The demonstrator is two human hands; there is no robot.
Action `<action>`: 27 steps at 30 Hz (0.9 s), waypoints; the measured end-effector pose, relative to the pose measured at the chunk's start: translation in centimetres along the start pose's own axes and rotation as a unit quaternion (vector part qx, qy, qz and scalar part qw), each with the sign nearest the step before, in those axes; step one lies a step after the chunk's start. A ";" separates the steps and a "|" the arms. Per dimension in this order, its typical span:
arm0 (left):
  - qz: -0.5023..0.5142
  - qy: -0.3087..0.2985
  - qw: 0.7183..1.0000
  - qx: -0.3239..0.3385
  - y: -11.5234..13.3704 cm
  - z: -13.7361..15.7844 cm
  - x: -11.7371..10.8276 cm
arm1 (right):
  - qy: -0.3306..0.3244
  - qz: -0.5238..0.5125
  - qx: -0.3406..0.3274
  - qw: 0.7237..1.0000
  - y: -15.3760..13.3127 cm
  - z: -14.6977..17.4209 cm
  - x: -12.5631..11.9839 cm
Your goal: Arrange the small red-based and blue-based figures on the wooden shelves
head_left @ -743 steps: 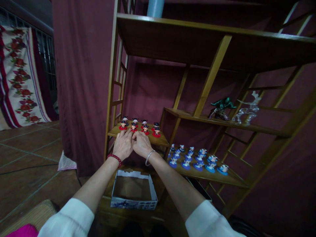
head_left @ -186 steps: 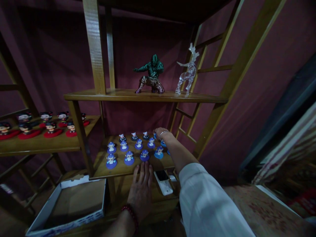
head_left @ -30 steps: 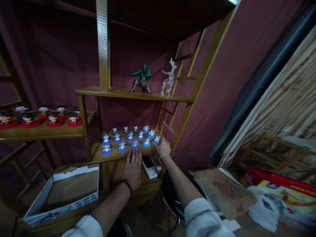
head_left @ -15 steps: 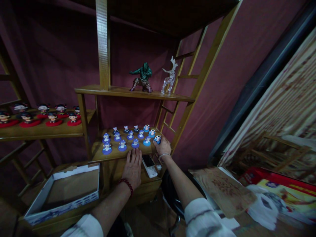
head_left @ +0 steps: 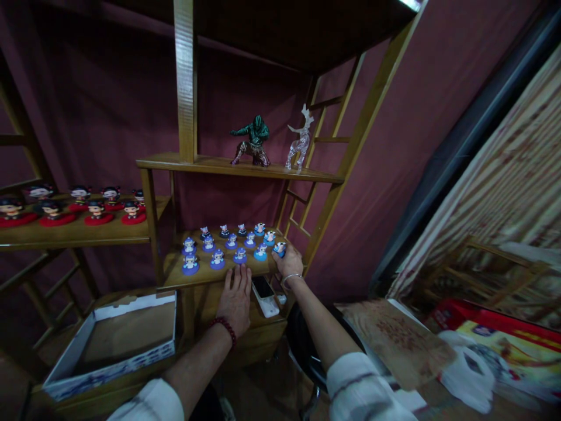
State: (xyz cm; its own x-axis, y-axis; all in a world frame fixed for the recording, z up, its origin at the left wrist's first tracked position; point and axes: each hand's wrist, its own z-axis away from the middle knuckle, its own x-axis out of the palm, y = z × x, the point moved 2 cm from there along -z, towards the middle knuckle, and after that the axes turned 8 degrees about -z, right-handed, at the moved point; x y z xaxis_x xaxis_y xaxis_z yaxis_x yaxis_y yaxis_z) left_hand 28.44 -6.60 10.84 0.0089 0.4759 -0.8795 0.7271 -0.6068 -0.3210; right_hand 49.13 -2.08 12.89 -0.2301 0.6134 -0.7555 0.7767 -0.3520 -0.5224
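Observation:
My right hand (head_left: 290,261) is closed around a small blue-based figurine (head_left: 279,249) at the right end of the lower wooden shelf (head_left: 175,276). Flat at that shelf's front edge rests my left hand (head_left: 235,295), fingers stretched out and holding nothing. Just beyond its fingertips stands a purple-based figurine (head_left: 239,255). Several more little figurines with purple, blue and dark bases stand in rows on the same shelf, among them a blue-based one (head_left: 260,252) beside my right hand. Below, between my hands, lies a white phone-like device (head_left: 265,298) with a dark screen.
On the shelf above stand a green-and-bronze crouching figure (head_left: 254,140) and a clear deer statuette (head_left: 300,143). Several red-based figurines (head_left: 99,218) line the left shelf. An open cardboard box (head_left: 118,356) sits lower left. A black stool (head_left: 307,345) and plastic bag (head_left: 467,374) are at right.
The view has shifted slightly. Both hands stay in nearly the same places, the right one still on the blue-based figurine.

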 end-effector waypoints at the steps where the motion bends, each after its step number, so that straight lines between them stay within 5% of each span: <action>1: -0.001 -0.002 1.000 0.000 0.0 0.0 0.0 | 0.001 0.000 -0.003 1.000 0.0 0.0 0.0; 17: -0.014 -0.030 0.999 0.007 0.0 -0.1 -0.2 | 0.009 -0.019 -0.012 1.000 0.5 0.1 0.4; 27: -0.022 -0.053 0.998 0.011 0.0 0.0 -0.4 | 0.134 -0.156 -0.106 0.973 1.7 2.6 0.1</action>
State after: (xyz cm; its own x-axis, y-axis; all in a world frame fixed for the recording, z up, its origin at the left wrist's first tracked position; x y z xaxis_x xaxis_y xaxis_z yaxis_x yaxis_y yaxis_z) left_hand 28.45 -6.77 11.21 -0.0973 0.4329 -0.8962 0.7099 -0.6009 -0.3674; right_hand 48.89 -4.42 10.94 -0.3353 0.8395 -0.4276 0.8032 0.0174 -0.5955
